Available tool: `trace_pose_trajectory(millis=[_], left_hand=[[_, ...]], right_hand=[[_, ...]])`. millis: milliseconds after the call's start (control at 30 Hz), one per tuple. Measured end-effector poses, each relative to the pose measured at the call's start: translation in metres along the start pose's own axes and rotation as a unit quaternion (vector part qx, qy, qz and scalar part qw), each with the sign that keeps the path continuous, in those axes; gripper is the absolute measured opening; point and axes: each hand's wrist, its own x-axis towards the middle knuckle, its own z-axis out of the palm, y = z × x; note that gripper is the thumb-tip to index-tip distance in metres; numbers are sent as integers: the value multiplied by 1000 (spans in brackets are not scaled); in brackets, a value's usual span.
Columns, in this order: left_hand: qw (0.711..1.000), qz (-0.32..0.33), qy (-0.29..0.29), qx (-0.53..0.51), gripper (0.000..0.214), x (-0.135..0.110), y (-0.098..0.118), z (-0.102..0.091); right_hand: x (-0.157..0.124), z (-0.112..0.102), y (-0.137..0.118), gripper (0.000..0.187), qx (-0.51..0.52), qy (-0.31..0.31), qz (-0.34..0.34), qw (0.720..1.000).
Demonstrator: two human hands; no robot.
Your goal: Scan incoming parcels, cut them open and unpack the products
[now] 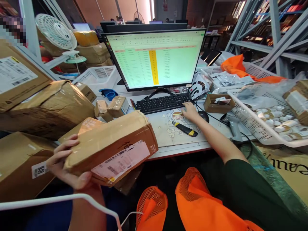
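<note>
My left hand (69, 163) grips a brown cardboard box (113, 138) by its left end, tilted so that its white shipping label (122, 158) faces me. Over on the right, my right hand (189, 110) rests with its fingers stretched out on the right end of a black keyboard (163, 102). A black mouse (203, 116) lies just beside that wrist. Below the hand, on the desk mat (166, 131), is a yellow and black utility knife (184, 128). The monitor (156, 61) behind the keyboard shows a spreadsheet with one orange column.
Cardboard boxes (45, 109) are piled at the left, under a fan (57, 33). To the right stand a white basket (250, 120) of small bottles, a small open carton (219, 104) and a grey handheld scanner (234, 128). A white cable (60, 198) crosses the lower left.
</note>
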Motion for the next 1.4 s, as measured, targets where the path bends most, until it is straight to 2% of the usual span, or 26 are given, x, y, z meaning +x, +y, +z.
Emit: trace_pose_trajectory(millis=[100, 167, 267, 367, 467, 533, 600, 700, 800, 833, 900, 967, 1033, 1067, 1133, 1233, 1400], left_hand=[[996, 74, 35, -37, 66, -23, -9, 11], [996, 78, -19, -27, 60, -41, -13, 15], [995, 28, -96, -15, 45, -68, -9, 13], [991, -80, -100, -26, 48, -87, 4, 10], [987, -147, -58, -32, 34, -92, 13, 18], [989, -139, -30, -31, 24, -85, 10, 31], [993, -112, -12, -26, 24, -74, -1, 51], [996, -90, -6, 14, 35, -52, -26, 83], [997, -56, 12, 48, 41, -37, -39, 106], [996, -44, 29, 73, 42, -36, -35, 111], [989, -21, 46, 136, 41, -40, -15, 117], [985, 15, -12, 171, 37, -52, 19, 122], [979, 54, -123, 154, 40, -64, 55, 129], [974, 57, -161, 149, 42, -69, 70, 134], [970, 46, -182, 152, 35, -74, 91, 143], [974, 33, -157, 161, 16, -71, 97, 146], [975, 37, -169, 140, 15, -67, 81, 132]], right_hand=[[26, 17, -12, 64, -19, -6, 1, 1000], [34, 23, -13, 63, -46, 0, 13, 999], [42, 23, -15, 59, -77, -9, 35, 996], [35, 13, -19, 59, -75, -14, 39, 996], [-2, -1, -18, 66, -54, -38, 10, 998], [-40, -6, -14, 66, -43, -78, -7, 996], [-79, -5, -10, 66, -42, -103, -21, 994], [-119, 5, -8, 62, -44, -88, -47, 994], [-138, 15, -8, 53, -26, -44, -63, 997], [-142, 14, -7, 52, -11, -20, -60, 998], [-154, 6, -5, 53, 35, 39, -54, 997], [-170, -10, -5, 50, 87, 98, -64, 989], [-189, -29, -9, 45, 132, 128, -101, 978], [-197, -37, -13, 44, 151, 128, -125, 972], [-208, -50, -23, 42, 176, 107, -175, 963], [-210, -55, -38, 41, 198, 67, -239, 948], [-194, -47, -50, 42, 206, 35, -288, 935]])
